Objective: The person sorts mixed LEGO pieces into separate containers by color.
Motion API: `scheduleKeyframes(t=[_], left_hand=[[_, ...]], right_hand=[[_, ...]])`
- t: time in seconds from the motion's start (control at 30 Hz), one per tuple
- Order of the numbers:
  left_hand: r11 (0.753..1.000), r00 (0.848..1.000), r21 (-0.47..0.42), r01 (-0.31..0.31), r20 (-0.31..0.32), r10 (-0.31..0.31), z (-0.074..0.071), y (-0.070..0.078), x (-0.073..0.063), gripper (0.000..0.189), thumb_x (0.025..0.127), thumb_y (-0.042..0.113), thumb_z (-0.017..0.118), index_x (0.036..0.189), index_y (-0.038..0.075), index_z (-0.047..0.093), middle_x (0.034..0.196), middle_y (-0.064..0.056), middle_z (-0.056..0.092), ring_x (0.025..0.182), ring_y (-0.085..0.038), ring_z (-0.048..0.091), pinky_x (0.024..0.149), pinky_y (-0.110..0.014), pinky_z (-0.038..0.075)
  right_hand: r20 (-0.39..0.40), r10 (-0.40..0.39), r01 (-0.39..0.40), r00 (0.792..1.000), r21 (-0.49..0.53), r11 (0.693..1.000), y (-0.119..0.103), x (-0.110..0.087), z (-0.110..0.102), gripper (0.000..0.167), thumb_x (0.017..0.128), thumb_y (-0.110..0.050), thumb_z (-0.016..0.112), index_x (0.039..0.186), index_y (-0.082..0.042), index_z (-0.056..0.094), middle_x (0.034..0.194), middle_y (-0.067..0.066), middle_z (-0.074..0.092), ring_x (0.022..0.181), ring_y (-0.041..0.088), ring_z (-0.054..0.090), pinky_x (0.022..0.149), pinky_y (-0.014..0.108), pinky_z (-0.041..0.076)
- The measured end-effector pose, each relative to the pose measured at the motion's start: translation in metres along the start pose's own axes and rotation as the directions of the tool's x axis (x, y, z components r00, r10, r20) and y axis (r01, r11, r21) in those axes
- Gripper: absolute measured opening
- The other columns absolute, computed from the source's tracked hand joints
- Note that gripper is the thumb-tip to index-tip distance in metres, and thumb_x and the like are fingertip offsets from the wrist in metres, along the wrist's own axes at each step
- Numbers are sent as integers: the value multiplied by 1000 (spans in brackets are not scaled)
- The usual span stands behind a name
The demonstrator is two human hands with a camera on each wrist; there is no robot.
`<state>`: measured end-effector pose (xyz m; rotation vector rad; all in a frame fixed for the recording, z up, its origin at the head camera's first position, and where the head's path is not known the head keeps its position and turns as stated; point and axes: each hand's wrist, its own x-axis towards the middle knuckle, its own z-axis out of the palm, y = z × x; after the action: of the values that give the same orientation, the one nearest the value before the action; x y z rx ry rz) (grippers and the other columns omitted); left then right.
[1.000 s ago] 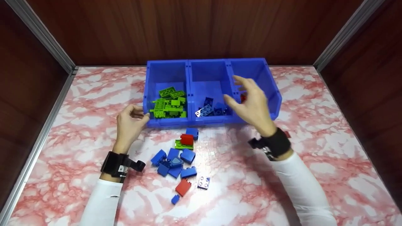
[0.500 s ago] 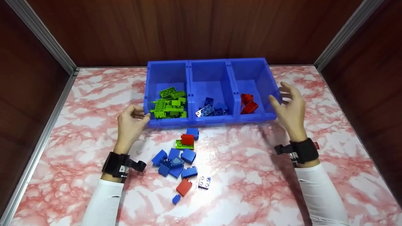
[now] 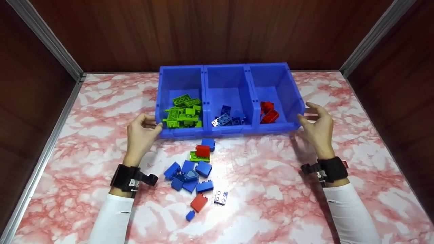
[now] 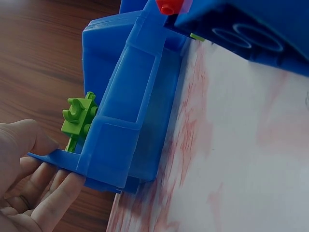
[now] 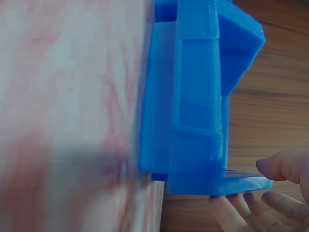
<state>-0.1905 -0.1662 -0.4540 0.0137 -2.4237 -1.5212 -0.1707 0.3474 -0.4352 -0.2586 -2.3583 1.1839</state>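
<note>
1 blue plastic three-bay bin [image 3: 231,129] // left hand [image 3: 139,135] pinching its left side, right hand [image 3: 319,131] curled round the other // out front: 2 red plastic bricks [image 3: 198,202], just 1 green plastic brick [image 3: 193,156]

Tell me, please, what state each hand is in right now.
Left hand: closed, holding the blue bin by its left wall.
Right hand: curled around the blue bin's right wall; full contact unclear.

The pink-and-white marbled tabletop [image 3: 271,210] is enclosed by a dark brown wood-grain far wall [image 3: 223,30], left wall [image 3: 27,78] and right wall [image 3: 400,84]. Grey metal strips [image 3: 49,39] line the far corners; glare [image 3: 232,169] whitens the tabletop's middle.
</note>
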Motion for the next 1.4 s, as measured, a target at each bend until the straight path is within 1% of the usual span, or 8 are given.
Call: scheduleKeyframes(t=[0.5,0.77,0.93,1.07,1.13,1.23,1.33,1.4], left_hand=[[1000,1000,13,2,-4,-2,2,2,0,19,89,6,77,106,-2,72,103,-21,76,81,-5,63,74,-10,53],[999,999,45,7,38,-9,-4,8,-4,31,92,9,77,118,-3,68,112,-21,75,92,-22,69,77,-11,53],[994,999,108,5,34,-8,-11,21,-14,38,95,17,76,126,-1,65,116,-18,75,100,-30,72,87,-27,58],[987,996,147,-66,69,56,-14,37,-24,29,95,15,75,118,0,69,110,-18,76,99,-32,72,90,-46,61],[978,985,167,-122,140,99,-15,47,-29,24,96,13,74,115,0,69,110,-19,76,100,-32,72,91,-50,62],[953,949,192,-234,257,181,-13,62,-36,21,95,11,74,112,1,70,109,-18,75,99,-31,72,89,-50,63],[913,899,204,-353,344,271,-10,76,-40,19,92,11,78,109,3,71,104,-15,75,93,-28,70,84,-46,63],[886,855,204,-418,417,307,-6,85,-40,22,91,13,80,110,5,72,105,-12,74,93,-26,69,84,-43,62]], right_hand=[[5,-4,4,1000,-5,1000,7,1,0,33,93,-1,72,126,1,71,111,25,77,78,-10,60,73,6,52],[23,4,-4,1000,20,1000,7,4,-1,32,93,-3,74,125,2,71,113,26,76,77,-10,60,72,5,51],[39,22,-23,999,18,1000,8,4,-2,33,93,-3,73,125,3,71,115,26,76,77,-11,59,72,5,51],[38,24,-25,999,20,999,7,3,-1,32,93,-2,72,124,3,71,114,26,77,77,-10,60,71,6,52],[35,22,-23,999,21,1000,7,3,-1,31,93,-2,72,124,3,71,113,26,77,76,-9,61,70,6,52],[34,18,-19,999,21,1000,6,3,-1,31,93,-2,72,123,4,71,112,26,76,76,-10,61,70,6,52],[35,17,-17,999,23,1000,6,3,-1,31,93,-2,72,123,4,71,112,26,76,75,-11,60,70,5,52],[34,17,-18,999,24,1000,7,4,-1,32,93,-3,73,124,4,71,113,27,76,75,-11,60,69,5,52]])
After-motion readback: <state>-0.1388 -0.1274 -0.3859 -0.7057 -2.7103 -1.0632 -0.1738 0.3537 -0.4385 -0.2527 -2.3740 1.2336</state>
